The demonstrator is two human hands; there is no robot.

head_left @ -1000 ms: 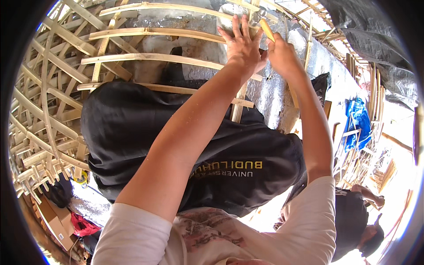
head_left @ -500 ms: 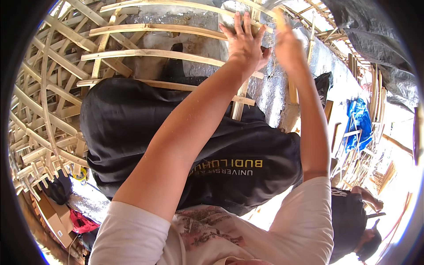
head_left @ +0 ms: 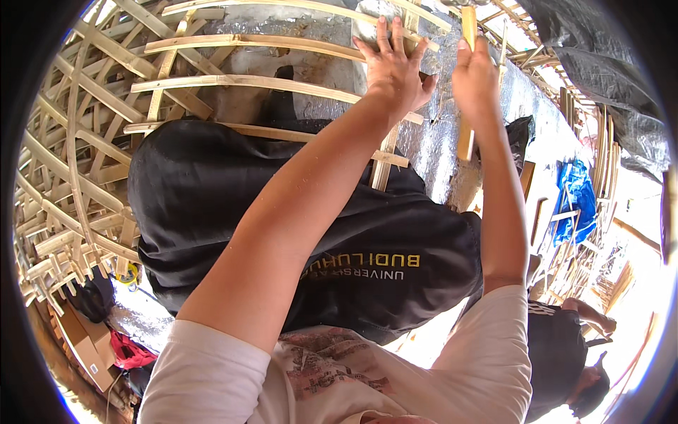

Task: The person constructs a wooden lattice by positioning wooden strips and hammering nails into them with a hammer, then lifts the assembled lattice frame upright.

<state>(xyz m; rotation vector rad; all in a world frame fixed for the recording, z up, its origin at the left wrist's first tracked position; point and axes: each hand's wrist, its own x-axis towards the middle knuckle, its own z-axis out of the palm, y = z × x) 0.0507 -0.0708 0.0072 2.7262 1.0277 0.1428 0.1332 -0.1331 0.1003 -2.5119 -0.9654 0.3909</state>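
My left hand (head_left: 397, 73) lies with its fingers spread over the right end of a bamboo lattice (head_left: 233, 42), touching its slats near where they cross an upright strip. To the right of it, my right hand (head_left: 474, 79) is wrapped around the wooden handle of a hammer (head_left: 465, 143). The hammer's metal head shows only in part at the top edge. Apart from the slats, the hammer stands just beyond their right ends. Whether a nail is under my left fingers cannot be seen.
Black cloth (head_left: 212, 191) covers my legs below the lattice. Crossed bamboo strips (head_left: 78, 106) fill the left side, with a cardboard box (head_left: 81, 346) below. Silvery sheeting (head_left: 434, 159) lies beneath. A blue tarp (head_left: 575, 201) and a crouching person (head_left: 558, 353) are to the right.
My right hand has shifted slightly right with the hammer, away from my left hand, and its blur has gone. My left hand stays on the slats.
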